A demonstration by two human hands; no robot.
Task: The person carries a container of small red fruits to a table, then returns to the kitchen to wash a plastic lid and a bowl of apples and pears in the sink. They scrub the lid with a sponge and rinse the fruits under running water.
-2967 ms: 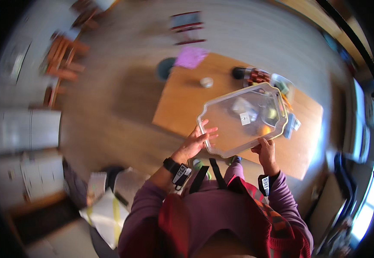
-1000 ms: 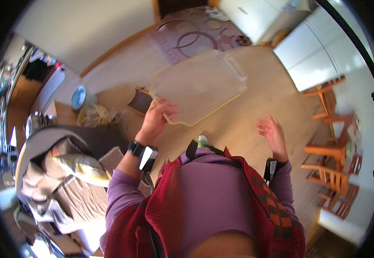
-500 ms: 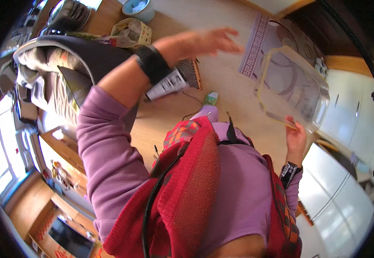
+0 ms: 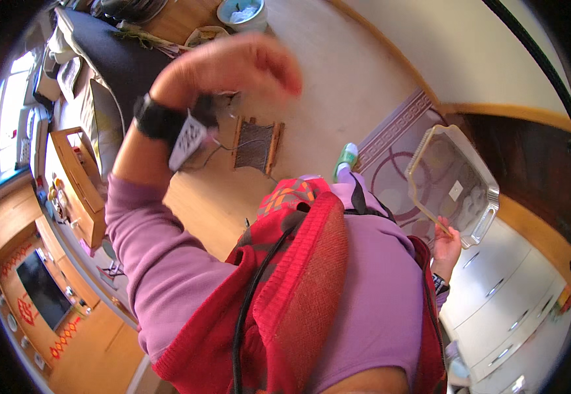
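Purple sleeves, red vest, black wristband

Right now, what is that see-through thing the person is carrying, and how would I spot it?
Look to the person's right side, above the white drawers and in front of the patterned rug. There the right hand grips one edge of a clear plastic tray. It is the only see-through thing there, a flat rectangle with cut corners and a raised rim, tipped up on its side.

Left hand raised, fingers loosely curled; right hand low, grip closed
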